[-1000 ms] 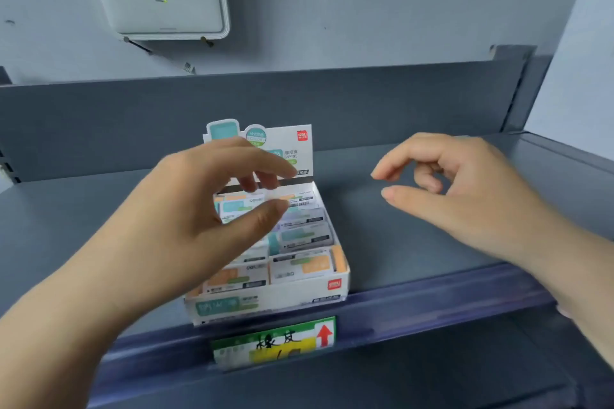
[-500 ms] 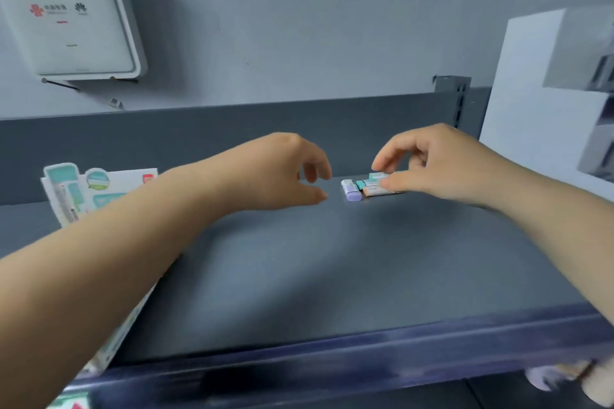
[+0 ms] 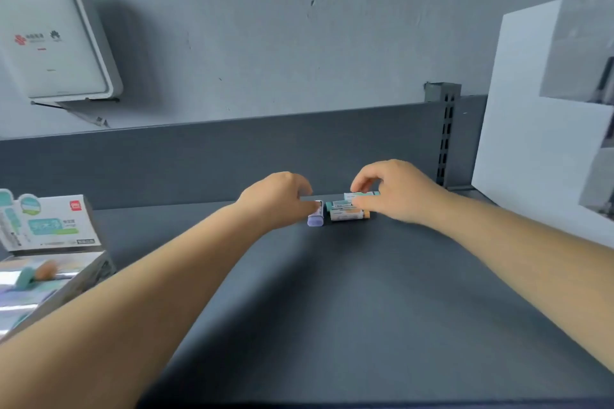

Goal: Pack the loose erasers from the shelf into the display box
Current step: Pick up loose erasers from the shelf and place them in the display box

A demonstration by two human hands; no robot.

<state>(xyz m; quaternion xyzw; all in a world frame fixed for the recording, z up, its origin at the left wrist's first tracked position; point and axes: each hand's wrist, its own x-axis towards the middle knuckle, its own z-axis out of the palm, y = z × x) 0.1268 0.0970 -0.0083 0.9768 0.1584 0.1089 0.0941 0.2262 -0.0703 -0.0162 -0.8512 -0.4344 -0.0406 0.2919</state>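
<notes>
Both hands [image 3: 335, 201] now grip the loose erasers [image 3: 345, 211].

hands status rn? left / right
Left hand: pinching the purple eraser on the shelf.
Right hand: gripping the top eraser of the pile.

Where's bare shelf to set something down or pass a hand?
Bare: the wide shelf stretch between the forearms, and the strip between the display box and left hand. Crowded: the back, where both hands, right hand included, meet the erasers.
</notes>
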